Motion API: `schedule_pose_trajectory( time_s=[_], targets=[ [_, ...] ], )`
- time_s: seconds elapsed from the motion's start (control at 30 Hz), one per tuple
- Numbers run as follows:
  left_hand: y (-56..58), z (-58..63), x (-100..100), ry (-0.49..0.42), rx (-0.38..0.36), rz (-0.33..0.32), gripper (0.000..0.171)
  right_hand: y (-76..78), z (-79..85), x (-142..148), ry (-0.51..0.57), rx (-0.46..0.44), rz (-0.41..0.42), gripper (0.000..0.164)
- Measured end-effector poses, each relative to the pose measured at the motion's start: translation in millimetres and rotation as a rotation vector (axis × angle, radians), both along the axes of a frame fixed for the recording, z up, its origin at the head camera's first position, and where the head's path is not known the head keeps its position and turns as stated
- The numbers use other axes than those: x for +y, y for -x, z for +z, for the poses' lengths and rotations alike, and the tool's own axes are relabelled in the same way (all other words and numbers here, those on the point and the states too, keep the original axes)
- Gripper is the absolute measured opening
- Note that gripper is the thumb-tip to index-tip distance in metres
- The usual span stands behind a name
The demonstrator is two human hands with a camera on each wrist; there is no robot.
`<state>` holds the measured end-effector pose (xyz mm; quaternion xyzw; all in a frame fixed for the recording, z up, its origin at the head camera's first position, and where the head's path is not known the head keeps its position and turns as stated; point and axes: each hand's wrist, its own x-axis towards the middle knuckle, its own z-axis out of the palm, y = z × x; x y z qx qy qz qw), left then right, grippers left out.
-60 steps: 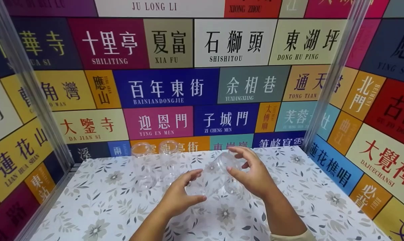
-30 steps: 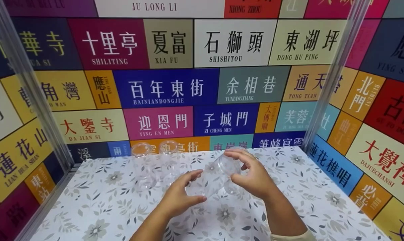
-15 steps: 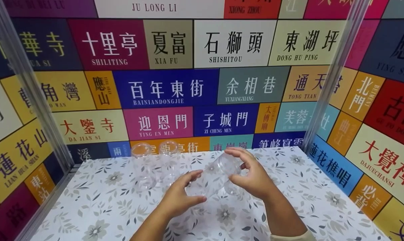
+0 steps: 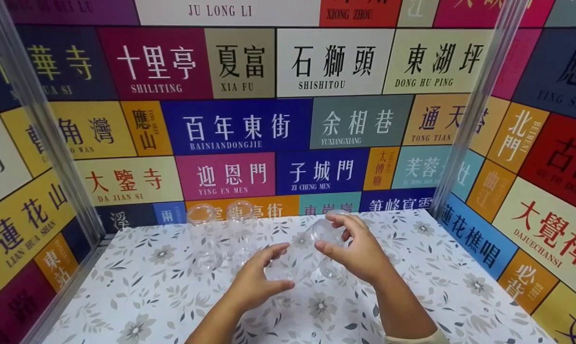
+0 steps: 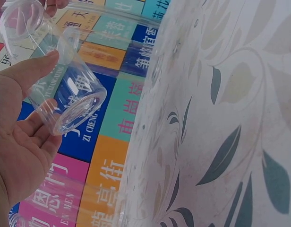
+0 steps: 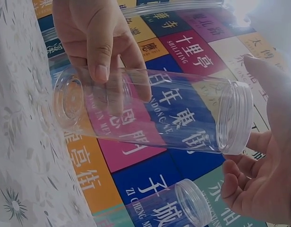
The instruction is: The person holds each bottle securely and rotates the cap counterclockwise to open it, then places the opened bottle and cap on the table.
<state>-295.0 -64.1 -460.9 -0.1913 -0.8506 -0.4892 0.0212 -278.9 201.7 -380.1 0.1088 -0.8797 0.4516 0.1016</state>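
Floral cloth (image 4: 173,306) lies beneath fingers (image 4: 333,249) gripping a clear jar (image 4: 302,252).

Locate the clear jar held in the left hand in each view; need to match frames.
Head: clear jar tilted below centre, between left hand and right hand.
Left wrist: clear jar at upper left.
Right wrist: clear jar across the middle.
Shared landmark: blue ZI CHENG MEN panel.

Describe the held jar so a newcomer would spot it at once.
Start at the wall of colourful name panels; before it stands a flower-patterned table. Over that table, a clear jar is held between a left hand and a right hand. Unlike the upright jars behind it, this one slants.
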Motion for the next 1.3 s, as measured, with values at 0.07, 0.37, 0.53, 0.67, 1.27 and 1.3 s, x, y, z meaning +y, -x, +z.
schedule_pose_trajectory(
  time_s=[0.07,0.37,0.53,0.67,1.27,1.3],
  targets=[
    [0.1,0.6,-0.2,0.003,-0.004,0.001,0.079,0.2,-0.2,-0.1,-0.003,0.006,-0.001,0.072],
    [0.1,1.1,-0.3,0.003,-0.02,0.003,0.078,-0.3,-1.1,1.7,0.021,0.055,0.028,0.061],
    [1.0,1.1,-0.6,0.0,-0.023,0.005,0.079,-0.8,-0.6,2.1,0.057,0.09,0.064,0.056],
    [1.4,-0.1,-0.8,-0.012,-0.011,-0.003,0.081,-0.7,-1.2,2.2,0.08,0.106,0.088,0.057],
    [6.9,-4.9,-3.2,-0.11,-0.067,0.007,0.082,-1.7,0.4,3.0,0.191,0.071,0.085,0.062],
    [7.2,-4.8,-3.3,-0.114,-0.066,0.011,0.082,-1.3,0.8,3.1,0.198,0.069,0.089,0.062]
  ],
)
